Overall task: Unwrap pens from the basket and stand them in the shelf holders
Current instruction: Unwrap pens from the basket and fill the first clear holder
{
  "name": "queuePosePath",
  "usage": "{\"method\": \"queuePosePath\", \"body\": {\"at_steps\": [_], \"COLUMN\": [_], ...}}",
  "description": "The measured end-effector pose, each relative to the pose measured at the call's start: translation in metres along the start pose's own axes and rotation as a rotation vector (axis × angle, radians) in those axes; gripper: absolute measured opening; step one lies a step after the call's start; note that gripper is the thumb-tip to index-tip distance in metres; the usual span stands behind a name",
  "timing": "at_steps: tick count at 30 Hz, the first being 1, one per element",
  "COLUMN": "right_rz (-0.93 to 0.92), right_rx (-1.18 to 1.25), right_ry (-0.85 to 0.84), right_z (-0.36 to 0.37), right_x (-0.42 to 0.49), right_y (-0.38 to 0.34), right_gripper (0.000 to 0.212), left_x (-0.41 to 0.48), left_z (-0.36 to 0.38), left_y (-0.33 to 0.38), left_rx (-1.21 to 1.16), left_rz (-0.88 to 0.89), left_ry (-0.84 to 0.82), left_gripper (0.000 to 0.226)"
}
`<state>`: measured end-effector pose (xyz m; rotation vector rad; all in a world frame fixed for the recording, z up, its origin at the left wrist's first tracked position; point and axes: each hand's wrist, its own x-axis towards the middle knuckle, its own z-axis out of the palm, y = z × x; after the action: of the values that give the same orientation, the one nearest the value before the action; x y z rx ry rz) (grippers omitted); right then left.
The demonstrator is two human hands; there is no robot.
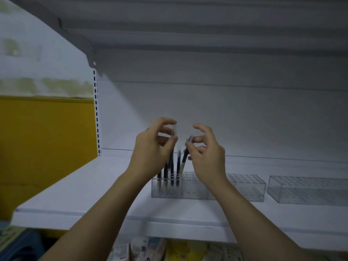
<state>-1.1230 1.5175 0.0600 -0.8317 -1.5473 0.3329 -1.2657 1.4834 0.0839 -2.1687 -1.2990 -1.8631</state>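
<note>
With about four dark pens (170, 172) already standing in the left end of the nearest clear holder (190, 191) on the shelf (94, 194), the right hand (207, 153) pinches another pen (185, 157) above it, the left hand (154, 147) fingers clamp a pale wrapper-like piece (174, 129), and the other holders (308, 189) stand unfilled.

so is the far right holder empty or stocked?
Empty. The right holder shows only clear grid cells; the pens all stand at the left end of the left holder.

Shop: slotted white display shelf (94, 185)
</note>
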Motion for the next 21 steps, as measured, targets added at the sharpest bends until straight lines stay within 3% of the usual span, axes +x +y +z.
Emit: {"method": "queuePosePath", "body": {"at_steps": [5,10,21], "right_rz": [0.015,0.007,0.044], "right_rx": [-0.017,-0.161,-0.351], "right_ry": [-0.039,-0.233,-0.517], "right_z": [0.006,0.007,-0.011], "right_x": [0.004,-0.002,-0.01], "right_y": [0.004,0.015,0.027], "right_gripper": [0.04,0.039,0.075], "left_x": [0.001,0.002,0.008], "left_z": [0.007,0.007,0.013], "left_y": [-0.012,-0.017,-0.017], "left_rx": [0.032,0.054,0.091], "left_rz": [0.044,0.052,-0.021], "left_ry": [-0.005,0.016,-0.004], "left_gripper": [0.029,0.028,0.025]}}
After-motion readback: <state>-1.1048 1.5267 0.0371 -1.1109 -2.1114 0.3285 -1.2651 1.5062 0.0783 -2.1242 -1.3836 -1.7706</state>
